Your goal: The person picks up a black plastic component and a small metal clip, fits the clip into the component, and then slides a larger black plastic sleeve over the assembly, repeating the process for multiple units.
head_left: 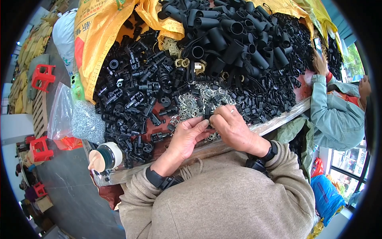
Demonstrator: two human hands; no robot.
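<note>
A: Noting position: a small black plastic part (207,112) is being pinched between both hands at the near edge of the tabletop (274,124), above the scatter of silver wire clips (205,97).

B: Grip state?

A: Left hand (186,137) is closing thumb and fingertips on the part from below; right hand (234,129) is gripping its other side, fingers curled.

B: Progress?

A: Judging early: large heaps of black fittings (135,99) and black tubes (230,36) are lying unsorted; I cannot make out a finished batch.

B: Containers?

A: Yellow woven sacks (95,36) are spilling the parts; a clear bag (75,117) is holding small grey metal pieces. A lidded bottle (105,157) is lying at the corner. Another person's denim sleeve (330,111) is reaching in at right.
</note>
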